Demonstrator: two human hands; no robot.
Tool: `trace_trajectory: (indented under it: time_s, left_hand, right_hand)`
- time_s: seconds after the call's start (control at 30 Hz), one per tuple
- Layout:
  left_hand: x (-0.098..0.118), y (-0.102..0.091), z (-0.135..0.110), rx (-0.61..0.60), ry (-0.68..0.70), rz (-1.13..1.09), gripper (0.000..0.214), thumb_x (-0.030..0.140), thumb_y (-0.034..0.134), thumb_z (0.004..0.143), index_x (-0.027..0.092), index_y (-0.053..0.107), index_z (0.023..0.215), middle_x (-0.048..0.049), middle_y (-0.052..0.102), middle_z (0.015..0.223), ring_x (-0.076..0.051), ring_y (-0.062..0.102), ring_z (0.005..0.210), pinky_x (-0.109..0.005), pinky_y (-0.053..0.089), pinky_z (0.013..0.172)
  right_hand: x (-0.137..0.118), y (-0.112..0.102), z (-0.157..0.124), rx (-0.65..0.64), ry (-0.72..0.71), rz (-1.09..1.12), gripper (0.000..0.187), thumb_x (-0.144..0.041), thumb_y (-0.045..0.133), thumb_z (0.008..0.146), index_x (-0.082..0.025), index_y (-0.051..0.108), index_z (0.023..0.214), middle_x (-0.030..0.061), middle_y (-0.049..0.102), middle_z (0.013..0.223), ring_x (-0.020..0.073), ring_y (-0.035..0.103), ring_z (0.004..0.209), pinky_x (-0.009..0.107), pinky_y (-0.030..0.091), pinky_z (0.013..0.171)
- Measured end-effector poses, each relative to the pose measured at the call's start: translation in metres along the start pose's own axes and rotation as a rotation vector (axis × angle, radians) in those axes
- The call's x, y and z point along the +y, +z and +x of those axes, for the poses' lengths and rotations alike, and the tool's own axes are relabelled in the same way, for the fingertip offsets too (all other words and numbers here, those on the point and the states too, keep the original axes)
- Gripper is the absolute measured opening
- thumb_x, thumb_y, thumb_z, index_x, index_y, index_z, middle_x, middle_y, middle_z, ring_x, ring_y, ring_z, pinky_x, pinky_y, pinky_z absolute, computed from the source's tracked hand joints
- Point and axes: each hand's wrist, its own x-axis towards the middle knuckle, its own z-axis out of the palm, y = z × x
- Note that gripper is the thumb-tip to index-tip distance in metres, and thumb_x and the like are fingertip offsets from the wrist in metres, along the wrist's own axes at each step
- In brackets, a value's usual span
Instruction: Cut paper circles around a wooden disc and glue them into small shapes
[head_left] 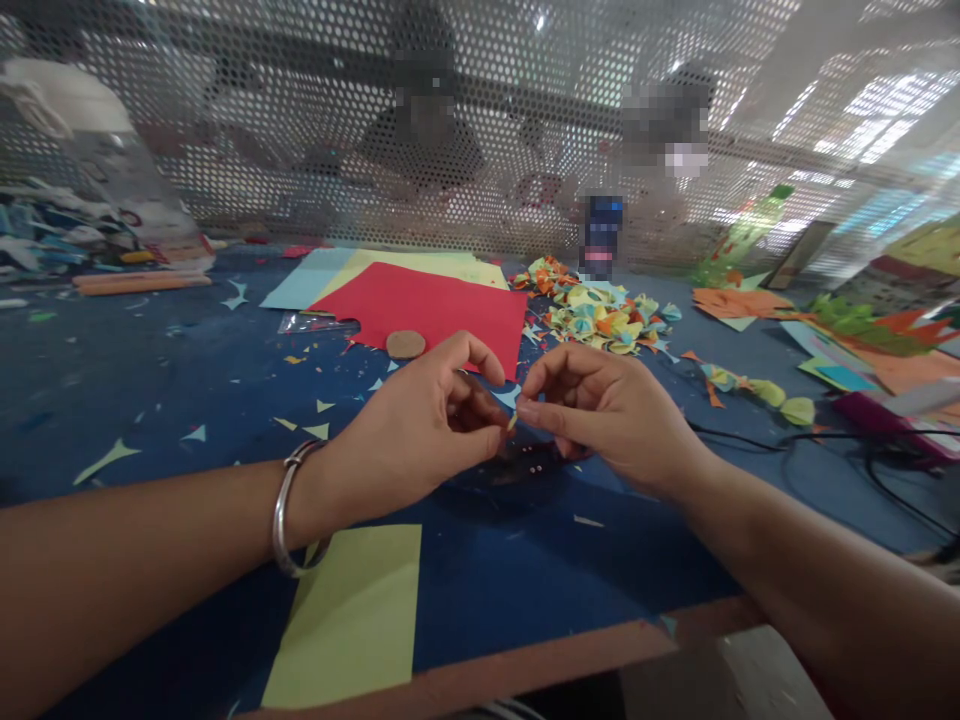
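My left hand (420,425), with a metal bangle (289,510) on the wrist, and my right hand (607,410) meet over the blue table (150,380). Both pinch a tiny yellowish scrap of paper (512,421) between their fingertips. Under the hands lies a dark shallow dish (510,475), mostly hidden. A red paper sheet (435,305) with a brown cardboard disc (406,344) on it lies just beyond the hands. A light green sheet (352,615) lies under my left forearm near the table's front edge.
A heap of folded coloured paper pieces (600,310) sits right of the red sheet. Orange and green cut-outs (862,335) and black cables (862,450) lie at right. Paper scraps dot the table. A perforated screen (300,130) stands behind, with people beyond it.
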Motion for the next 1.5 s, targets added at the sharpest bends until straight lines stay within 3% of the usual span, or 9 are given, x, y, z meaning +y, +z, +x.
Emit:
trace_trajectory:
  time_s: [0.17,0.37,0.67,0.83,0.97,1.07,1.17,1.4,1.5]
  left_hand:
    - [0.003,0.000,0.000,0.001,-0.011,0.052,0.035,0.015,0.071,0.076,0.022,0.047,0.100,0.0028,0.070,0.075,-0.014,0.069,0.068,-0.023,0.049,0.059]
    - [0.005,0.000,0.000,0.035,0.036,0.081,0.029,0.022,0.071,0.080,0.023,0.048,0.098,-0.0009,0.070,0.088,-0.017,0.069,0.081,-0.026,0.050,0.066]
    - [0.002,0.000,0.004,0.035,-0.033,-0.021,0.033,0.019,0.075,0.075,0.022,0.048,0.094,0.0037,0.066,0.071,-0.012,0.063,0.064,-0.023,0.044,0.058]
    - [0.000,-0.004,0.008,0.222,-0.032,-0.105,0.032,0.024,0.079,0.074,0.020,0.055,0.095,0.0020,0.068,0.072,-0.012,0.064,0.066,-0.025,0.048,0.063]
    - [-0.002,-0.009,0.014,0.423,-0.019,-0.183,0.034,0.025,0.082,0.072,0.018,0.060,0.097,0.0003,0.067,0.079,-0.013,0.065,0.076,-0.026,0.052,0.074]
    - [-0.001,-0.010,0.015,0.502,-0.010,-0.179,0.031,0.023,0.081,0.072,0.017,0.062,0.096,0.0000,0.066,0.079,-0.012,0.063,0.077,-0.026,0.052,0.076]
    - [0.000,-0.009,0.015,0.521,0.003,-0.170,0.028,0.023,0.080,0.074,0.016,0.063,0.095,-0.0005,0.066,0.081,-0.012,0.063,0.078,-0.026,0.051,0.076]
    - [0.000,-0.007,0.014,0.513,0.039,-0.190,0.022,0.020,0.079,0.075,0.016,0.066,0.092,-0.0002,0.066,0.080,-0.011,0.062,0.077,-0.023,0.050,0.074]
    - [-0.002,-0.007,0.014,0.508,0.035,-0.191,0.022,0.022,0.079,0.075,0.016,0.067,0.092,-0.0007,0.067,0.081,-0.012,0.063,0.077,-0.024,0.050,0.073]
  right_hand:
    - [-0.001,0.000,-0.001,0.001,0.010,0.004,0.026,-0.029,0.085,0.073,-0.017,0.064,0.084,-0.0065,0.059,0.061,0.0047,0.053,0.044,0.016,0.042,0.041]
    - [0.002,-0.001,0.000,-0.023,0.000,-0.013,0.025,-0.029,0.083,0.074,-0.017,0.064,0.086,-0.0063,0.059,0.061,0.0048,0.053,0.045,0.015,0.043,0.042]
    - [0.001,0.002,-0.001,-0.004,-0.017,-0.056,0.025,-0.037,0.079,0.079,-0.018,0.064,0.087,-0.0048,0.061,0.063,0.0059,0.054,0.044,0.018,0.042,0.041]
    - [0.005,-0.021,0.008,0.185,-0.180,-0.284,0.018,-0.031,0.076,0.081,-0.018,0.064,0.087,-0.0023,0.063,0.071,0.0070,0.056,0.048,0.022,0.046,0.047]
    - [0.009,-0.050,0.017,0.237,-0.168,-0.488,0.015,-0.031,0.072,0.083,-0.019,0.066,0.087,-0.0025,0.061,0.068,0.0090,0.055,0.051,0.025,0.043,0.050]
    - [0.008,-0.063,0.017,0.129,-0.137,-0.693,0.014,-0.032,0.070,0.084,-0.019,0.068,0.083,-0.0014,0.062,0.067,0.0092,0.050,0.053,0.026,0.040,0.053]
    - [0.002,-0.064,0.012,-0.092,-0.110,-0.733,0.019,-0.038,0.067,0.086,-0.019,0.069,0.083,-0.0002,0.064,0.068,0.0116,0.054,0.058,0.026,0.041,0.057]
    - [-0.016,-0.030,-0.009,-0.651,-0.124,-0.798,0.022,-0.039,0.067,0.090,-0.019,0.070,0.084,-0.0005,0.066,0.077,0.0109,0.059,0.066,0.023,0.042,0.061]
    - [-0.020,-0.015,-0.014,-0.701,-0.107,-0.882,0.013,-0.030,0.069,0.086,-0.018,0.067,0.085,-0.0021,0.063,0.075,0.0097,0.056,0.063,0.022,0.037,0.058]
